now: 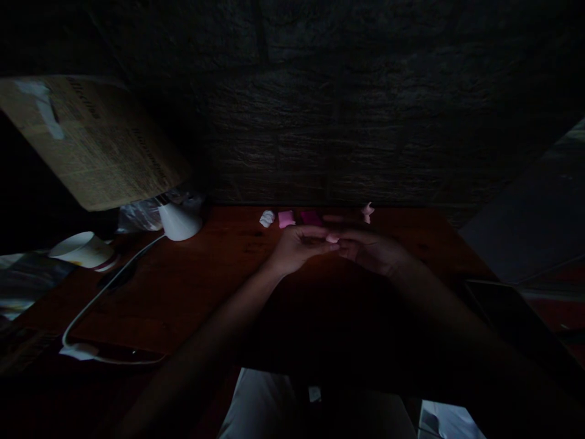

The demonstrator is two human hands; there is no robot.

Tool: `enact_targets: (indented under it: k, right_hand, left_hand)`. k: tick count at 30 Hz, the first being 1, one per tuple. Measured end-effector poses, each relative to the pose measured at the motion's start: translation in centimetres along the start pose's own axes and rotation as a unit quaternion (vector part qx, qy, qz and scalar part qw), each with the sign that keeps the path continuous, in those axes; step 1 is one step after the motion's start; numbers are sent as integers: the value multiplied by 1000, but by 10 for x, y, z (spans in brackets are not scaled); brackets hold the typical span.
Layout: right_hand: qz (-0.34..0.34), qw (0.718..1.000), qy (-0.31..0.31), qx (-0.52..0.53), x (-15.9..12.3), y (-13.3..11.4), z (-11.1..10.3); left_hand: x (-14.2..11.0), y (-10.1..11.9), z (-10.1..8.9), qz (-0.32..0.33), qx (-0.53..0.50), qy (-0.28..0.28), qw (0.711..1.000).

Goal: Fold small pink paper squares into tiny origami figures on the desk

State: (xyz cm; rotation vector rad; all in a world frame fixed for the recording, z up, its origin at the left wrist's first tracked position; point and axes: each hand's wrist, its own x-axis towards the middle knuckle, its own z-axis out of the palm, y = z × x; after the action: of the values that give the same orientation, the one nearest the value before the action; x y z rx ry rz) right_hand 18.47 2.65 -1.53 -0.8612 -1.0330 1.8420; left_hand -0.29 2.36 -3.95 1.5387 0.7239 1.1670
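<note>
Between the fingertips of both hands is a small lump of pink modelling clay (333, 239). My left hand (299, 247) pinches it from the left, thumb below and fingers above. From the right, my right hand (368, 249) also closes its fingertips on the lump. Behind the hands, along the wall, lie a crumpled white lump (267, 218), a pink block (286, 219) and a dark magenta block (311, 217), partly hidden by my left hand. A small pale pink clay figure (367, 211) stands farther right. Dim light blurs the finger details.
A lamp with a paper-like shade (100, 143) and white base (178, 221) stands left on the wooden table (183, 286). Its white cord (98, 296) runs to the front edge. A paper cup (85, 250) is beside it. A dark flat object (507, 311) lies right.
</note>
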Motion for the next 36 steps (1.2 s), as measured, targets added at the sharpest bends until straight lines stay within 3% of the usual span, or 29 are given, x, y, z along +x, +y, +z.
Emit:
enact_targets:
  k: [5, 18, 36]
  right_hand:
    - [28, 999, 0, -23, 3, 5, -2]
    - [32, 999, 11, -34, 2, 8, 0]
    - [8, 1000, -14, 17, -1, 4, 5]
  left_hand:
    - [0, -5, 2, 34, 43, 41, 998]
    - [-2, -9, 4, 66, 114, 49, 990]
    - [1, -1, 1, 81, 83, 71, 991]
